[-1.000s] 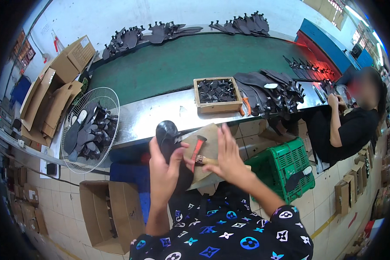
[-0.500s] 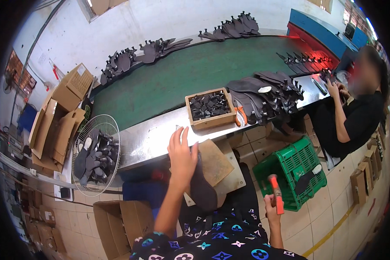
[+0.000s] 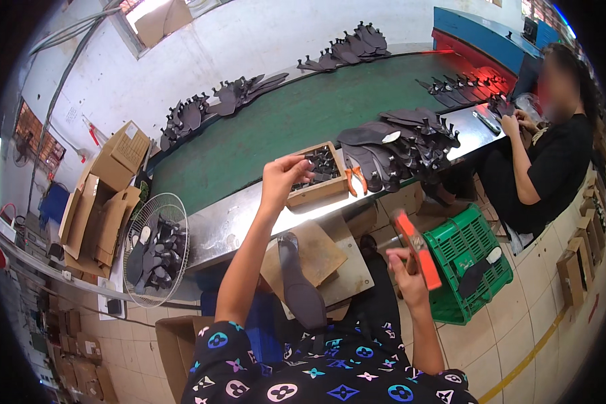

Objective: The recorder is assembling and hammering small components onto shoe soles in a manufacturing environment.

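Workroom: green belt (image 3: 242, 145). Left hand (image 3: 288, 178): fingertips bunched over wooden box (image 3: 318, 193); whether anything is pinched, cannot tell; light fingertip hold advisable. Right hand (image 3: 412, 284): closed around red hammer (image 3: 419, 250), best kept clear of nearby green crate (image 3: 455, 236). Dark sole (image 3: 300, 283): across tan board (image 3: 327, 252). Orange-handled pliers (image 3: 355, 180): crowding box's right side.

There's one hammer (image 3: 419, 249) and one wooden box (image 3: 316, 193).
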Motion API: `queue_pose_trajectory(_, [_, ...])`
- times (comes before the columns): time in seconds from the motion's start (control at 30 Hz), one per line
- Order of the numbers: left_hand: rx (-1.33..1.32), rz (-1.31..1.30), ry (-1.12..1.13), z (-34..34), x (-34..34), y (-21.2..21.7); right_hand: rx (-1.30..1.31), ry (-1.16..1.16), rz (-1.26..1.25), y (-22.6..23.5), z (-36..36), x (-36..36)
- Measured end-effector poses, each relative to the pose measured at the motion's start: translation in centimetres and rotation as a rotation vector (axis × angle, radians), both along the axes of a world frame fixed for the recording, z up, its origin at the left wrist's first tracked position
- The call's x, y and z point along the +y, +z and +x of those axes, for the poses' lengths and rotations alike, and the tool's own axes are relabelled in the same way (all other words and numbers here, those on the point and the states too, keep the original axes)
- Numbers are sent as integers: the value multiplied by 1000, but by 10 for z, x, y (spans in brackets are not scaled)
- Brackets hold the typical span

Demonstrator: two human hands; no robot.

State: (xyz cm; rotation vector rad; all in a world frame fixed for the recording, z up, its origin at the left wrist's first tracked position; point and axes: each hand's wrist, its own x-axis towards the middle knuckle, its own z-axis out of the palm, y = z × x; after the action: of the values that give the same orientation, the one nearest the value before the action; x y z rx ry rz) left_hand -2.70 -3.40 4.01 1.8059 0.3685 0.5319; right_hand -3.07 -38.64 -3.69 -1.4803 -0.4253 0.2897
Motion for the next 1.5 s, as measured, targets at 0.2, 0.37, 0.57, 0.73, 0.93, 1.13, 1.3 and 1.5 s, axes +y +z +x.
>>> queue_pose_trajectory(0.2, [-350,-748,-108,-109,-100,21,-153,269,202,84,-2,50])
queue_pose_trajectory(0.37, [-429,-896,-58,-154,-145,19,-67,399,337,114,-42,93])
queue_pose_trajectory(0.57, [-206,-131,262,-173,-109,-12,-74,469,99,95,-49,111])
queue_pose_trajectory(0.73, [-11,417,353,-164,-49,-76,-157,511,11,54,-22,156])
queue_pose_trajectory(0.93, [67,416,315,-162,-52,-83,-93,590,-8,20,-4,186])
queue_pose_trajectory(1.13, [-15,395,332,-166,-49,-97,-136,705,-245,36,-8,181])
queue_pose_trajectory(1.3, [-36,437,308,-166,-47,-103,-522,682,-226,27,-8,181])
queue_pose_trajectory(1.5, [10,459,266,-167,-45,-104,-594,615,-162,31,-17,181])
